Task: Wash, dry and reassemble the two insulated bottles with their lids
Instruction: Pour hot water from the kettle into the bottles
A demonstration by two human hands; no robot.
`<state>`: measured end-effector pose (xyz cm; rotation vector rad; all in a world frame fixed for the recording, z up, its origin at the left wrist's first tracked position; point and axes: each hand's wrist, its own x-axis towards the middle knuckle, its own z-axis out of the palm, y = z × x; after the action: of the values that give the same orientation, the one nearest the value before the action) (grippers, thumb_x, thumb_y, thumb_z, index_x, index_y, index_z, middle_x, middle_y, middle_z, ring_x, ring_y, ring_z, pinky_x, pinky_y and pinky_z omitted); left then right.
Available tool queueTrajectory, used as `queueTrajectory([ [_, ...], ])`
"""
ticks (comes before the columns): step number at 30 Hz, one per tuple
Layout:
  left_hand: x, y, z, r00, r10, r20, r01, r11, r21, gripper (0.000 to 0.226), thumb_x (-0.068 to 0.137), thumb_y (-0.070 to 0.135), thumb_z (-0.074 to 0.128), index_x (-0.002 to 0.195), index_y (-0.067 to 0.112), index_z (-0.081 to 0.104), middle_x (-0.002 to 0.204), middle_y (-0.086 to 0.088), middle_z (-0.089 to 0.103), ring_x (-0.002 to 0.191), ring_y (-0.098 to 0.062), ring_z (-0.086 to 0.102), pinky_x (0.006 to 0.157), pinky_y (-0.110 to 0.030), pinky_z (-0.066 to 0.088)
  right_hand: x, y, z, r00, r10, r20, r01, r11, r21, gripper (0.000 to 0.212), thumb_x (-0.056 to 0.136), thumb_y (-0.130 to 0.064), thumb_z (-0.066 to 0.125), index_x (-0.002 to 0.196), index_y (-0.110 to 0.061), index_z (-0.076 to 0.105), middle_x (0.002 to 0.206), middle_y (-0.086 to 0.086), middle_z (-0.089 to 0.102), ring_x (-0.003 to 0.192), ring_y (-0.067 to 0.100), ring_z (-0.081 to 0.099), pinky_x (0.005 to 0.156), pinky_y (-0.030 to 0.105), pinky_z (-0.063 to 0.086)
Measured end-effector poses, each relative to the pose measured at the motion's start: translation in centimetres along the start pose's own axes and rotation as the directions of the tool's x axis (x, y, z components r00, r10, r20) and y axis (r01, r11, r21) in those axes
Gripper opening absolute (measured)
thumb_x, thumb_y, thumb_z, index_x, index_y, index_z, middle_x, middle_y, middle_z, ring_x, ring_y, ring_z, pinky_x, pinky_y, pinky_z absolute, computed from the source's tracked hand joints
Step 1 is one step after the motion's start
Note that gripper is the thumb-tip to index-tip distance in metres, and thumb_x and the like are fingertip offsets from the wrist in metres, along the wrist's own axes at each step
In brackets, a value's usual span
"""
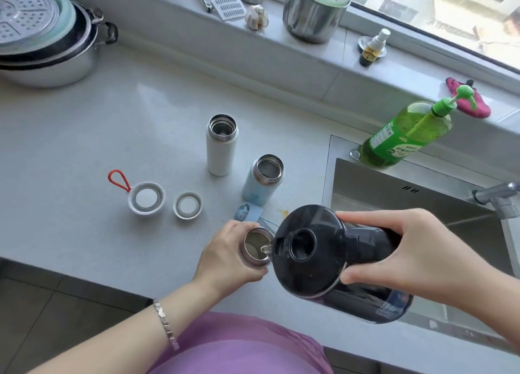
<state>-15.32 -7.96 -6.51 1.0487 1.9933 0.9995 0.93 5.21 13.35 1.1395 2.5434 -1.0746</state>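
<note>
A small steel-rimmed vessel (255,247) is gripped by the left hand (230,254), whose fingers are curled round its pinkish side near the front edge of the counter (84,148). A black jug (315,256) is held by the right hand (410,249), with fingers above and thumb below wrapped round its body. The jug is tilted leftward, so that its spout is set at the vessel's open mouth. Whether anything is flowing cannot be told.

The white bottle (222,145) is stood upright and lidless, well beyond the left hand. The light blue bottle (263,179) is also stood upright and lidless. It is nearer, just past the left hand's fingertips, and is placed between the white bottle and the sink (380,187). The two bottles are set near each other but apart.

A blue lid (247,211) is laid on the counter between the light blue bottle and the left hand, just beside the fingers. Further left, a lid with a red loop (146,197) and a smaller round lid (187,205) are laid upturned, side by side and apart, well away from both hands.

A green soap bottle (405,134) is stood at the sink's far corner.
</note>
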Motion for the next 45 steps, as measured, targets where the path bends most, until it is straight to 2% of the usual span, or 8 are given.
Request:
queueTrajectory([
  [3, 0.4, 0.2, 0.2, 1.000, 0.009, 0.012, -0.009, 1.000, -0.016, 0.066, 0.045, 0.044, 0.074, 0.109, 0.037, 0.058, 0.102, 0.016, 0.052, 0.099, -0.013, 0.057, 0.088, -0.036, 0.047, 0.1, -0.3, 0.0, 0.997, 0.080, -0.011, -0.081, 0.993, -0.085, 0.069, 0.033, -0.062, 0.071, 0.101, -0.060, 0.059, 0.093, -0.029, 0.068, 0.097, -0.005, 0.061, 0.088, 0.032, 0.050],
  [7, 0.6, 0.4, 0.2, 1.000, 0.004, 0.029, -0.004, 1.000, 0.017, 0.071, 0.042, 0.050, 0.065, 0.111, 0.035, 0.058, 0.103, 0.014, 0.051, 0.100, -0.013, 0.055, 0.089, -0.035, 0.045, 0.2, -0.7, -0.1, 0.989, 0.145, -0.022, -0.146, 0.973, -0.179, 0.080, 0.030, -0.071, 0.064, 0.108, -0.058, 0.057, 0.104, -0.023, 0.066, 0.106, 0.002, 0.057, 0.089, 0.033, 0.049],
  [9, 0.6, 0.5, 0.2, 0.999, 0.005, 0.054, -0.006, 0.999, 0.032, 0.073, 0.041, 0.052, 0.061, 0.112, 0.033, 0.058, 0.105, 0.013, 0.051, 0.102, -0.011, 0.053, 0.090, -0.033, 0.044, 0.3, -0.9, -0.2, 0.985, 0.171, -0.021, -0.172, 0.962, -0.212, 0.080, 0.030, -0.072, 0.062, 0.109, -0.058, 0.057, 0.101, -0.023, 0.066, 0.103, 0.003, 0.059, 0.087, 0.033, 0.050],
  [13, 0.6, 0.6, 0.1, 0.995, -0.001, 0.098, -0.005, 0.998, 0.068, 0.070, 0.045, 0.042, 0.068, 0.114, 0.033, 0.057, 0.107, 0.014, 0.050, 0.104, -0.008, 0.050, 0.090, -0.029, 0.041, 0.4, -1.2, -0.4, 0.977, 0.212, -0.014, -0.208, 0.941, -0.268, 0.079, 0.033, -0.071, 0.061, 0.111, -0.059, 0.055, 0.090, -0.017, 0.069, 0.093, 0.005, 0.060, 0.082, 0.031, 0.051],
  [20, 0.8, 0.8, 0.2, 0.991, -0.006, 0.131, -0.009, 0.994, 0.111, 0.068, 0.050, 0.034, 0.077, 0.115, 0.033, 0.057, 0.106, 0.015, 0.049, 0.104, -0.008, 0.049, 0.087, -0.026, 0.041, 0.4, -2.0, -0.8, 0.958, 0.286, -0.001, -0.269, 0.901, -0.341, 0.073, 0.039, -0.068, 0.065, 0.110, -0.064, 0.049, 0.100, -0.014, 0.064, 0.090, 0.007, 0.055, 0.080, 0.027, 0.048],
  [30, 0.7, 1.1, 0.6, 0.989, -0.003, 0.150, -0.019, 0.989, 0.145, 0.067, 0.055, 0.030, 0.081, 0.117, 0.034, 0.055, 0.108, 0.014, 0.049, 0.104, -0.008, 0.049, 0.087, -0.026, 0.041, 0.4, -2.6, -1.2, 0.935, 0.354, 0.026, -0.310, 0.851, -0.423, 0.073, 0.043, -0.069, 0.066, 0.113, -0.064, 0.047, 0.098, -0.013, 0.060, 0.085, 0.009, 0.052, 0.077, 0.026, 0.047],
  [38, 0.7, 1.4, 1.0, 0.986, 0.002, 0.164, -0.027, 0.989, 0.146, 0.066, 0.055, 0.031, 0.080, 0.116, 0.034, 0.055, 0.108, 0.013, 0.049, 0.105, -0.009, 0.048, 0.087, -0.028, 0.042, 0.2, -3.0, -1.4, 0.928, 0.369, 0.042, -0.313, 0.838, -0.448, 0.071, 0.045, -0.069, 0.067, 0.114, -0.064, 0.046, 0.076, -0.016, 0.050, 0.073, 0.002, 0.047, 0.068, 0.024, 0.041],
  [45, 0.7, 1.3, 1.3, 0.987, 0.014, 0.163, -0.038, 0.988, 0.148, 0.066, 0.055, 0.032, 0.080, 0.115, 0.035, 0.055, 0.108, 0.013, 0.050, 0.104, -0.008, 0.048, 0.086, -0.028, 0.042, 0.5, -3.2, -1.4, 0.921, 0.385, 0.062, -0.309, 0.817, -0.487, 0.076, 0.042, -0.071, 0.063, 0.116, -0.063, 0.045, 0.095, -0.014, 0.055, 0.089, 0.010, 0.053, 0.071, 0.023, 0.041],
])
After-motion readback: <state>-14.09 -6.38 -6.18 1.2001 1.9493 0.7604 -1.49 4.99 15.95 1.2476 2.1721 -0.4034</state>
